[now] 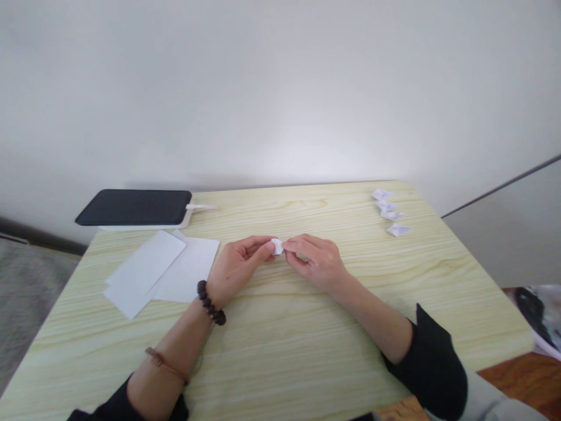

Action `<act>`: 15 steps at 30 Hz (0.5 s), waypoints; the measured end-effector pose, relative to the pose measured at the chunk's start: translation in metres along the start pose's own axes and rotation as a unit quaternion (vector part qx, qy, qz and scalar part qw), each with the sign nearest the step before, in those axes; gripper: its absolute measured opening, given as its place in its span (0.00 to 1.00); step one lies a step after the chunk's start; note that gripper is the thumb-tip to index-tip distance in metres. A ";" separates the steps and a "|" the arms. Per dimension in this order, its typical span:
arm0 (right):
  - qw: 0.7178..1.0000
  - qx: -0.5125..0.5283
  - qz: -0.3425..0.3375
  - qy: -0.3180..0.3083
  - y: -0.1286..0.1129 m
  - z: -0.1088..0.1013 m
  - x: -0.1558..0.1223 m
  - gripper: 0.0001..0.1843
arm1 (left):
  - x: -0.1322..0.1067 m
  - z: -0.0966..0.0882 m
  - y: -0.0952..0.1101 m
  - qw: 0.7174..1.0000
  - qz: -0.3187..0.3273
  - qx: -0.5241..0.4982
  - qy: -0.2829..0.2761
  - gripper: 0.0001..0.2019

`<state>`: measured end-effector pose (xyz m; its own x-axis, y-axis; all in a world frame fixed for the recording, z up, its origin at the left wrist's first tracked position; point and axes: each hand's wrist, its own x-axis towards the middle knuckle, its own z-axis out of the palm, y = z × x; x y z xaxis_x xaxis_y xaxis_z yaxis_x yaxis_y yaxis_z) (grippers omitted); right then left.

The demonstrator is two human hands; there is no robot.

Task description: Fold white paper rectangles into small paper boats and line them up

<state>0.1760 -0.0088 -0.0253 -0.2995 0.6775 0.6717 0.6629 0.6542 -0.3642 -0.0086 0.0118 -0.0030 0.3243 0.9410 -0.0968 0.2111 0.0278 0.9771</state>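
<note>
A small piece of folded white paper [277, 247] is pinched between the thumb and fingers of my left hand [245, 257], just above the middle of the table. At its right edge, my right hand [318, 257] grips the same piece with thumb and index fingertips. Most of the paper is covered by the fingers, so its exact shape does not show. Off to the right, several small folded paper boats [398, 229] stand in a column near the table's far right corner. Loose white paper sheets [149, 269] lie overlapping to the left of my left hand.
A black phone-like slab [135, 207] rests on a white block at the back left, with a white cable [201, 207] plugged into its right side. The light wooden table [280, 351] meets a white wall [280, 93] behind. A bag-like bundle [541, 313] is beyond the right edge.
</note>
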 end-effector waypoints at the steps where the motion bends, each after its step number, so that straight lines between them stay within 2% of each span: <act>1: 1.000 -0.007 -0.001 -0.003 0.000 0.000 0.000 0.08 | 0.000 0.000 0.001 1.000 0.003 0.008 -0.004 0.18; 8: 0.999 0.035 0.006 -0.005 0.001 0.000 0.000 0.08 | 0.000 0.001 0.003 1.000 -0.002 -0.006 -0.006 0.15; 15: 0.991 0.121 0.053 -0.004 -0.003 -0.001 0.003 0.09 | 0.000 0.001 0.000 1.000 -0.011 -0.011 -0.005 0.18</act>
<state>0.1738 -0.0093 -0.0219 -0.2437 0.7487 0.6164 0.5066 0.6403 -0.5774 -0.0072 0.0114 -0.0030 0.3293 0.9365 -0.1203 0.1974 0.0563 0.9787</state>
